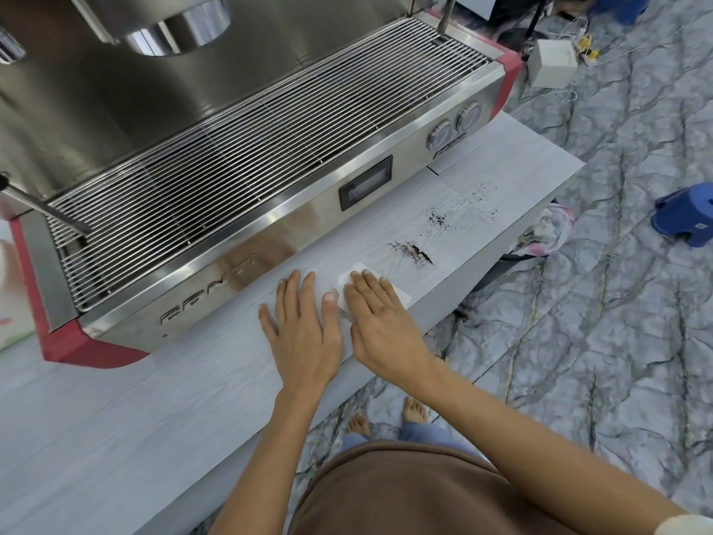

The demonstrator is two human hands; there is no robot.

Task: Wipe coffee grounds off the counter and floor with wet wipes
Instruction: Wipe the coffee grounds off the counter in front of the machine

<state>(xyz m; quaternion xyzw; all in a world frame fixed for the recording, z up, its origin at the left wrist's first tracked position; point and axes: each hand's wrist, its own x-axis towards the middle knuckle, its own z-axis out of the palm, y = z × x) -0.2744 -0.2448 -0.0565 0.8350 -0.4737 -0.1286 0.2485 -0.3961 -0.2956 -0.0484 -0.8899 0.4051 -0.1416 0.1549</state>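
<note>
A pale wood-grain counter (162,411) runs along the front of a large steel coffee machine (216,148) with red corner trim, and beyond the counter's edge lies a grey marbled floor (602,341). The right hand (380,316) lies flat with its fingers together on a white wet wipe (357,273), pressing it to the counter near the front edge. Only the wipe's far corner and side edges show around the hand. The left hand (303,326) rests just beside it, palm down, fingers spread on the bare counter, its thumb touching the wipe's near edge. Beyond the wipe, a dark streak of coffee grounds (414,252) sits on the counter, with looser specks scattered further along toward the counter's end. A small dark spot on the floor (461,314) below the counter edge may be more grounds, though it is too small to be sure. A blue stool (685,218) stands on the floor well apart, and a white box (551,63) with cables lies near the machine's far corner.
</note>
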